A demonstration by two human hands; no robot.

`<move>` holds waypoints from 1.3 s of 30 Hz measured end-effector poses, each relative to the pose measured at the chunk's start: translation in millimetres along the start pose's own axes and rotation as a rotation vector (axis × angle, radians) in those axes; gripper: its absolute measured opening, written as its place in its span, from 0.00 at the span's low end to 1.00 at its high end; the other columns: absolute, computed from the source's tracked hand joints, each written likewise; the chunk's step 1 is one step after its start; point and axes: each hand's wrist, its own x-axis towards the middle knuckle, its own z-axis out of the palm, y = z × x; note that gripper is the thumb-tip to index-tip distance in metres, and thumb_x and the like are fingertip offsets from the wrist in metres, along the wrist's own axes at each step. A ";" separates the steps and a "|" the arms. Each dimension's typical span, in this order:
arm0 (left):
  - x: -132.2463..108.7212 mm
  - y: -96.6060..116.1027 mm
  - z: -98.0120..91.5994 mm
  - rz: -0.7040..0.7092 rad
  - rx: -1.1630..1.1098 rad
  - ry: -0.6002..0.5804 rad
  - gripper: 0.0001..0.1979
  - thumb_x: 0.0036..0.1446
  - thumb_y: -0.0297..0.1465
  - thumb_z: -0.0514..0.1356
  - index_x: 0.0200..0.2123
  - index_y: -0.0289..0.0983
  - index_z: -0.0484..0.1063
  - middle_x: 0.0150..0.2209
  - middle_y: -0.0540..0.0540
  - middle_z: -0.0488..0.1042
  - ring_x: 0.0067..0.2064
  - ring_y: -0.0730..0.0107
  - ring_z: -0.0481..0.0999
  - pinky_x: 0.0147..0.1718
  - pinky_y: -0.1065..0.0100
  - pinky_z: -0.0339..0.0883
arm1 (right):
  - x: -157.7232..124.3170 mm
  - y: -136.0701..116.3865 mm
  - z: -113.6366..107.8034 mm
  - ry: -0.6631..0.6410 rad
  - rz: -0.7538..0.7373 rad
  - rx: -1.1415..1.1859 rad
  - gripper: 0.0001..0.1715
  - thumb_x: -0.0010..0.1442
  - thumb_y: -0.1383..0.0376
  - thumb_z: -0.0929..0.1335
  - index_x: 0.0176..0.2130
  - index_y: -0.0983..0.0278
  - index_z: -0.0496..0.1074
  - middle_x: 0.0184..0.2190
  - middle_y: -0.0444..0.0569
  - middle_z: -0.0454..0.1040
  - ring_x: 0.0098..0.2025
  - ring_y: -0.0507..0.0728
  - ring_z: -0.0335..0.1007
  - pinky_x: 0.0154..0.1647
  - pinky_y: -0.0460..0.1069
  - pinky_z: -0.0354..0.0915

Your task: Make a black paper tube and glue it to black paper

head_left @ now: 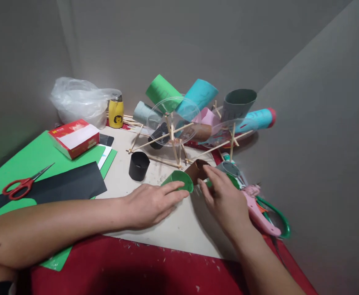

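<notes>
My left hand (153, 203) rests flat on the table with its fingers stretched out, the fingertips touching a green paper cup (179, 179) lying on its side. My right hand (224, 196) reaches in from the right; its fingers pinch the rim of a brown paper cup (197, 169) just behind the green one. A grey cup (228, 168) sits right behind the right hand. Above them stands a wheel of wooden sticks (173, 139) with clear plastic discs and coloured paper cups attached.
A black cup (139, 165) stands left of the wheel. Red scissors (24, 184) lie on black paper over green paper (26, 159). A red box (74, 138), yellow bottle (116, 113) and plastic bag (78, 100) sit at the back. A pink glue gun (259, 209) lies at the right.
</notes>
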 end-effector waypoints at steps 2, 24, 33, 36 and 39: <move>6.0 -0.8 0.2 0.029 0.061 -0.001 0.21 0.64 0.27 0.53 0.60 0.36 0.61 0.57 0.36 0.70 0.44 0.60 0.80 0.35 0.64 0.75 | -0.2 0.1 4.2 -0.009 0.008 -0.030 0.20 0.66 0.62 0.63 0.53 0.68 0.73 0.51 0.63 0.77 0.46 0.66 0.78 0.40 0.59 0.75; 0.7 -18.9 -10.0 -0.062 0.098 0.310 0.19 0.60 0.21 0.51 0.54 0.33 0.66 0.53 0.34 0.73 0.45 0.59 0.79 0.38 0.61 0.77 | -0.4 -3.1 -8.9 -0.029 0.096 0.298 0.11 0.64 0.61 0.66 0.37 0.63 0.76 0.32 0.52 0.81 0.32 0.59 0.77 0.33 0.52 0.71; -6.9 13.1 -17.8 0.167 -0.226 0.369 0.18 0.64 0.25 0.54 0.57 0.35 0.64 0.57 0.33 0.72 0.57 0.61 0.74 0.46 0.67 0.75 | -0.8 -37.5 -72.9 -0.478 0.106 0.682 0.11 0.63 0.61 0.68 0.29 0.60 0.75 0.23 0.45 0.76 0.23 0.54 0.71 0.25 0.47 0.68; -4.6 25.4 -25.5 0.149 -0.507 0.161 0.14 0.65 0.28 0.55 0.52 0.33 0.70 0.51 0.35 0.77 0.52 0.62 0.77 0.48 0.67 0.73 | -5.0 -43.8 -84.3 -0.689 0.074 0.885 0.12 0.64 0.62 0.68 0.30 0.61 0.76 0.25 0.46 0.77 0.25 0.53 0.72 0.25 0.46 0.67; -1.4 30.4 -30.9 0.035 -0.748 -0.042 0.09 0.63 0.30 0.58 0.41 0.32 0.76 0.37 0.40 0.79 0.37 0.68 0.78 0.38 0.72 0.71 | -7.4 -43.6 -81.0 -0.773 0.088 0.978 0.12 0.64 0.61 0.68 0.31 0.62 0.78 0.26 0.48 0.77 0.27 0.54 0.72 0.28 0.46 0.67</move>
